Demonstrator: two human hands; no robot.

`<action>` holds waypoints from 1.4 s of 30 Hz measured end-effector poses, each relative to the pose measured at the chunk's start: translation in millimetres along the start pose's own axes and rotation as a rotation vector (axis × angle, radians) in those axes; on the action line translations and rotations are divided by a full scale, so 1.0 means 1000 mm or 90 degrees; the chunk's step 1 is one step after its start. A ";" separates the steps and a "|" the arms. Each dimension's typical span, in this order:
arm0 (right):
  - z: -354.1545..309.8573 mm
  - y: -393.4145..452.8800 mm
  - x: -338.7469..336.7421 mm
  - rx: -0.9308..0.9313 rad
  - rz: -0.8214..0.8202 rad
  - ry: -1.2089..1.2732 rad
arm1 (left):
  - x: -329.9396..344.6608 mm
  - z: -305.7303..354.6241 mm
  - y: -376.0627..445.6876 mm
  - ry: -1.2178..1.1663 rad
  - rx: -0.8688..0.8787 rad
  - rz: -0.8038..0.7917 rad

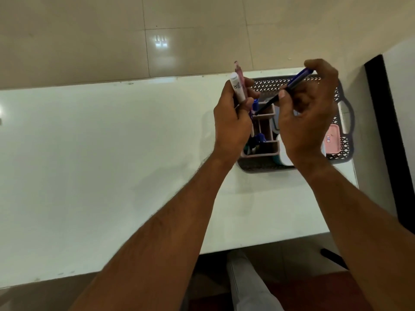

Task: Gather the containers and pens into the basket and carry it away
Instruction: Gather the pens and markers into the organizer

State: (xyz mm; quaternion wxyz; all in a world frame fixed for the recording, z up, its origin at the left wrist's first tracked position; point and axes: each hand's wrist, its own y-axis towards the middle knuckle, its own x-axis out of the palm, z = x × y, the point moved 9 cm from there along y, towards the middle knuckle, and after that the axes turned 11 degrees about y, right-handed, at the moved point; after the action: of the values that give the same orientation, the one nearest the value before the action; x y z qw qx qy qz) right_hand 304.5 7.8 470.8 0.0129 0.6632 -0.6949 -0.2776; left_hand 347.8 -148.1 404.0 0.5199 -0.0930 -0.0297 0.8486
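Note:
A dark grey lattice basket (343, 151) stands on the white table (101, 164) at the far right. Inside it are a mauve compartment organiser (267, 122) with blue-capped pens (260, 138), a white-lidded container (283, 157) and a pink box (332, 139). My left hand (232, 122) hovers over the basket's left end, shut on a white marker (237, 89) and a pink pen (239, 71) that stick up. My right hand (307, 117) is above the basket, shut on a blue pen (289, 87) whose dark tip points down into the organiser.
A black strip (381, 122) runs along the table's right side next to the basket. Beige floor tiles (134, 41) lie beyond the table's far edge. My legs and a dark red surface show below the near edge.

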 end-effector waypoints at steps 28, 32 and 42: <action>0.079 -0.024 0.026 0.011 -0.275 -0.060 | 0.023 -0.026 -0.004 0.236 0.097 0.057; 0.079 -0.027 0.025 0.003 -0.275 -0.075 | 0.020 -0.030 -0.005 0.245 0.093 0.081; 0.081 -0.031 0.028 -0.010 -0.299 -0.088 | 0.016 -0.037 -0.005 0.236 0.067 0.122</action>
State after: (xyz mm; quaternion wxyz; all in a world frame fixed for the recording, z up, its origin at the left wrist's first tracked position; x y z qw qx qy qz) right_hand 297.7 12.4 379.9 -0.0941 0.7858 -0.5191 -0.3228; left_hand 352.5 -133.4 366.8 0.4378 -0.2223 0.1197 0.8629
